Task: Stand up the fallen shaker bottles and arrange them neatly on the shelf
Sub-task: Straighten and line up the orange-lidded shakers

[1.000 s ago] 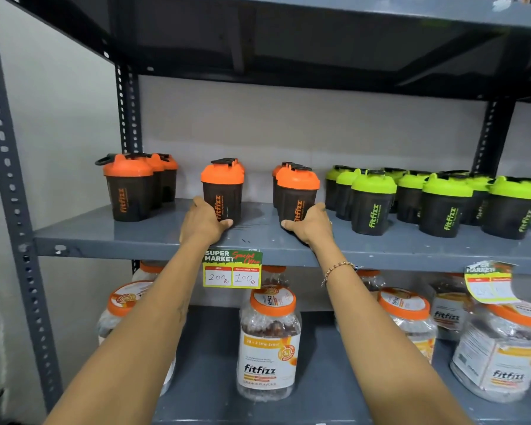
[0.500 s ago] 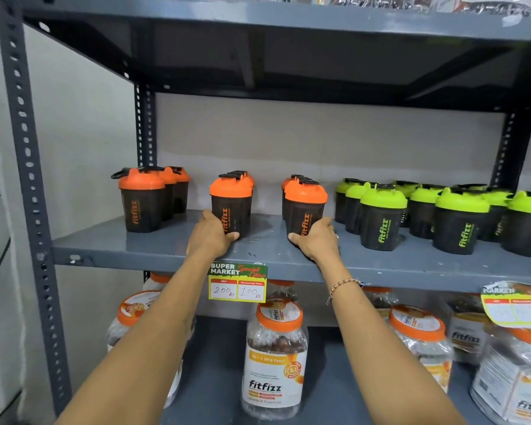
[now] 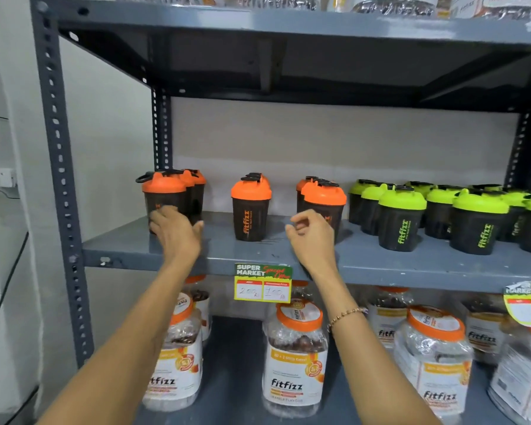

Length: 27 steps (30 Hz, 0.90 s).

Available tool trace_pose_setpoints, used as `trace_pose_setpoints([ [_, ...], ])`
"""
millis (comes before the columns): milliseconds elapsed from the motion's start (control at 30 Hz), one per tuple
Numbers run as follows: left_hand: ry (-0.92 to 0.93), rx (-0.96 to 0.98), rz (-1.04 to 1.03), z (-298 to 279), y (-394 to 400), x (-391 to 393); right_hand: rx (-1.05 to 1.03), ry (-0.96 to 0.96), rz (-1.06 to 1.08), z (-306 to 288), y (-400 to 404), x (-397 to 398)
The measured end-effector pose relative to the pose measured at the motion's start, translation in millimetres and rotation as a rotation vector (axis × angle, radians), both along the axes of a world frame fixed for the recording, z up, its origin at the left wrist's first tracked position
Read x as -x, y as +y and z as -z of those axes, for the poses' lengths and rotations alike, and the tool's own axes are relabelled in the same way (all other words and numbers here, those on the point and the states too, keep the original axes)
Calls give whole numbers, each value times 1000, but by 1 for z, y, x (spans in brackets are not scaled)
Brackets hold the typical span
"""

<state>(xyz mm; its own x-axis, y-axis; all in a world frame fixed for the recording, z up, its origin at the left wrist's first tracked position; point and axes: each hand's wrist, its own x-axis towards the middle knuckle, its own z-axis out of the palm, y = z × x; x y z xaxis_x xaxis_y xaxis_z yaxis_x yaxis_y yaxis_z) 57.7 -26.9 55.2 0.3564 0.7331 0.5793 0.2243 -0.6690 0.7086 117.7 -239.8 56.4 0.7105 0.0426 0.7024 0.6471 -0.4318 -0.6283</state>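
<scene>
Black shaker bottles stand upright on the grey middle shelf (image 3: 221, 253). Three short rows have orange lids: a left row (image 3: 165, 194), a middle row (image 3: 250, 210) and a right row (image 3: 324, 199). Several green-lidded shakers (image 3: 401, 220) stand further right. My left hand (image 3: 177, 231) is spread open in front of the left orange row, its fingertips at the front bottle's base. My right hand (image 3: 311, 237) hovers loosely curled in front of the right orange row, holding nothing. No shaker lies on its side in view.
A yellow price tag (image 3: 262, 282) hangs from the shelf edge between my wrists. Clear Fitfizz jars with orange lids (image 3: 295, 357) fill the shelf below. A perforated grey upright (image 3: 60, 179) frames the left side; another shelf sits overhead.
Both hands have let go of the middle and right front orange shakers. My left hand moved left to the left row; my right hand drew back a little. The view came closer.
</scene>
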Motion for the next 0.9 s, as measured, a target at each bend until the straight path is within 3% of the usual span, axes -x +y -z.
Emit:
trace_pose_setpoints([
  [133, 86, 154, -40, -8, 48, 12, 25, 259, -109, -13, 54, -1],
  [267, 180, 263, 169, -13, 78, 4, -95, 557, -193, -16, 87, -10],
  [467, 173, 252, 186, -11, 88, -7, 18, 469, -32, -11, 100, -16],
  [900, 189, 149, 111, -4, 84, -10, 182, 425, -16, -11, 101, -12],
])
